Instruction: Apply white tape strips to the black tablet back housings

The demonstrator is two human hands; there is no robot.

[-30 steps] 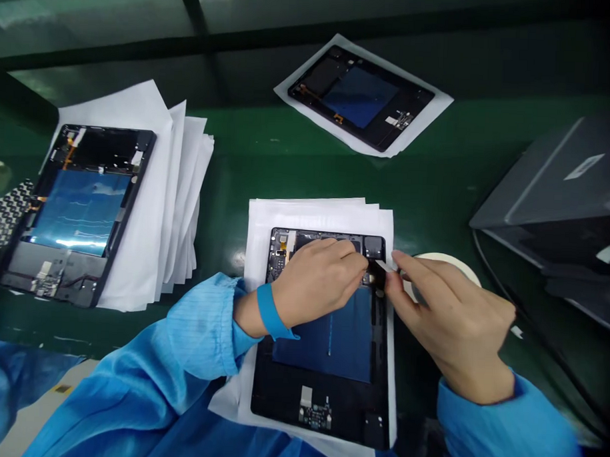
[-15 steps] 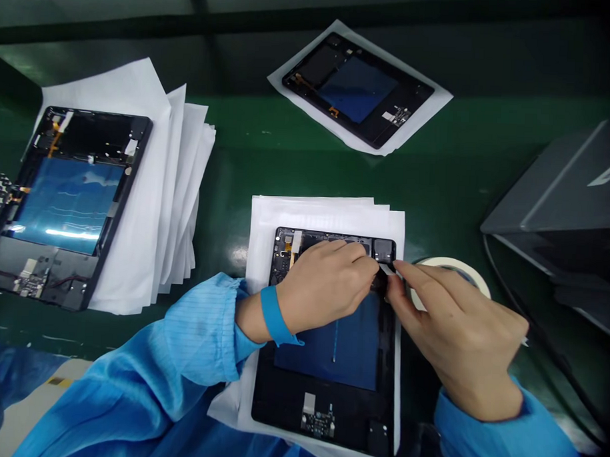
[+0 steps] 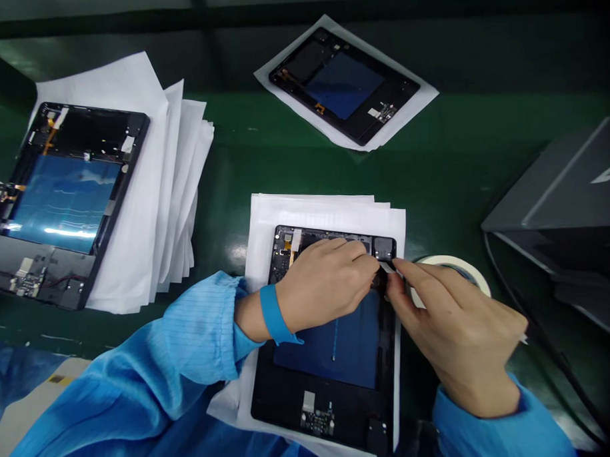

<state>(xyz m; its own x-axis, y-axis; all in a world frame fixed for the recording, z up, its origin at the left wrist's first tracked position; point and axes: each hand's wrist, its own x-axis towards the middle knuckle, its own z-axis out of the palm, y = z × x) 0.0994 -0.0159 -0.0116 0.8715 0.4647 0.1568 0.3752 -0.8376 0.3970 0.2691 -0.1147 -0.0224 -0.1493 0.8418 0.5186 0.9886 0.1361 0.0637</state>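
Note:
An opened tablet [image 3: 323, 406] lies in front of me on white sheets [image 3: 326, 209], its blue battery area and a small circuit board exposed. My left hand [image 3: 328, 276], with a blue wristband, is closed in a pinch over the tablet's upper part. From its fingertips a small whitish strip [image 3: 386, 266] reaches across to my right hand [image 3: 456, 330], whose thumb and forefinger pinch the other end. Both sets of fingertips are close to the tablet's upper right corner. The left fingers' inner side is hidden.
On the left, another opened tablet [image 3: 68, 200] rests on a fanned paper stack [image 3: 147, 249]. A third tablet [image 3: 345, 83] lies on paper at the back. A tape roll [image 3: 456, 264] sits partly behind my right hand. At right stand a grey box-like object [image 3: 561, 184] and a cable [image 3: 527, 309].
The view has shifted slightly, so the surroundings sit a little differently. Both hands keep their pinch on the strip at the tablet's upper right, with hardly any movement.

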